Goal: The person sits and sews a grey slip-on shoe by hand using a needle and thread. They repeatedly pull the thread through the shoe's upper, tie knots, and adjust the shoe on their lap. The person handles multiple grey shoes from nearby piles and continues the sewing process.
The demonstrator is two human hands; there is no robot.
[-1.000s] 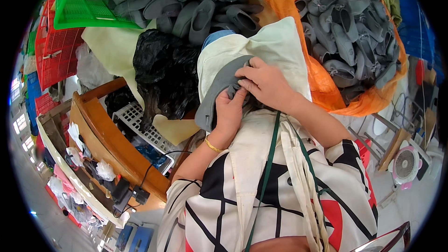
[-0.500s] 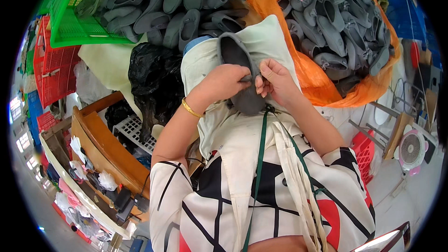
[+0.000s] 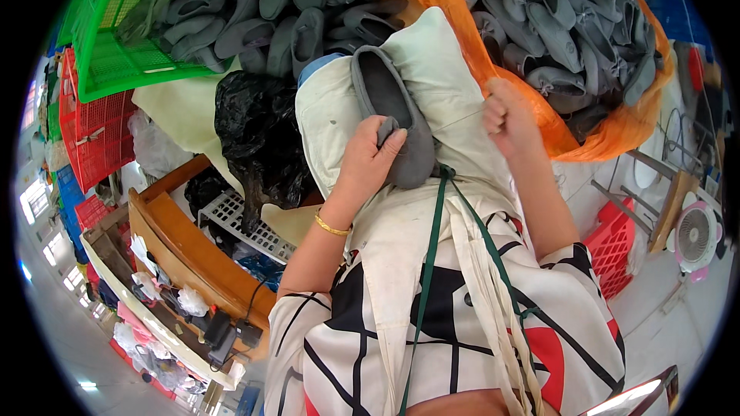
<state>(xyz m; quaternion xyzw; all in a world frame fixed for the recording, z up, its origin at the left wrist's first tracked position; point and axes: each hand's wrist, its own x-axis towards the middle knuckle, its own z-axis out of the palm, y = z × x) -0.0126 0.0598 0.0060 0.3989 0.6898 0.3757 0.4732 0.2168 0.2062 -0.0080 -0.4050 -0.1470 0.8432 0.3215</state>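
Grey slipper [image 3: 393,112] in left hand [image 3: 370,158] — long axis up-down; opening upward.

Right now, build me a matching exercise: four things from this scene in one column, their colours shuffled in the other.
1 slipper in the left hand
2 crate at upper left
3 sack under the slipper heap by the right hand
4 bag beside the cushion

a orange
b black
c grey
d green

Pairs: 1-c, 2-d, 3-a, 4-b
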